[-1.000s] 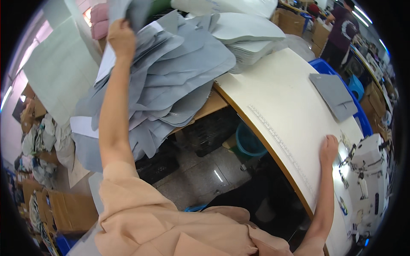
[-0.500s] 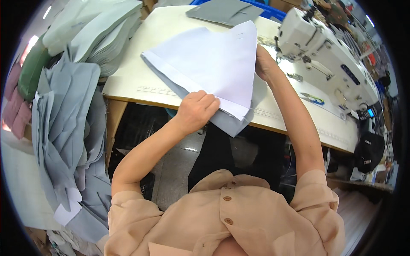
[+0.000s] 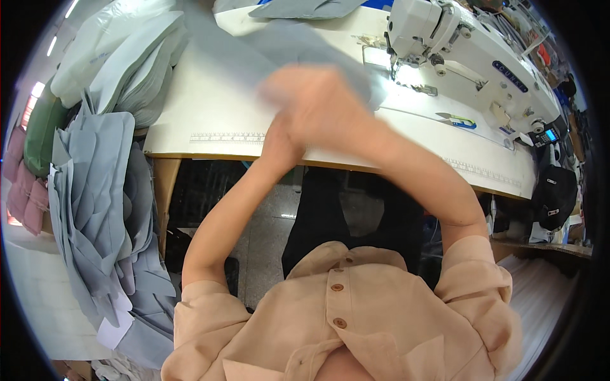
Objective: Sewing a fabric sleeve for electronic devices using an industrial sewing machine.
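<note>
the grey fabric piece point(image 3: 298, 47) lies on the table point(image 3: 210, 108), just left of the sewing machine point(image 3: 470, 60), and its near edge is under your hands. both hands are blurred from motion. your right hand point(image 3: 318, 105) is over the near part of the piece, and it looks more flat than closed, but you cannot tell from the picture if it grips the cloth. your left hand point(image 3: 276, 143) is just beside it, partly hidden under the right one, so its fingers cannot be read also.

as a judgement: the piece is already on the table but not yet under the needle of the machine; it seems you are in the middle of placing or smoothing it, and the sewing itself is left to do.

another grey piece point(image 3: 305, 7) lies at the far edge of the table, behind the first. small snips point(image 3: 457, 119) lie on the table in front of the machine.

no real container shows here. far to the left of the machine, beyond the table, a big pile of grey cut pieces point(image 3: 95, 209) hangs at the side, and above it stacks of pale pieces point(image 3: 121, 63). pink cloth point(image 3: 19, 184) is at the far left rim.
</note>
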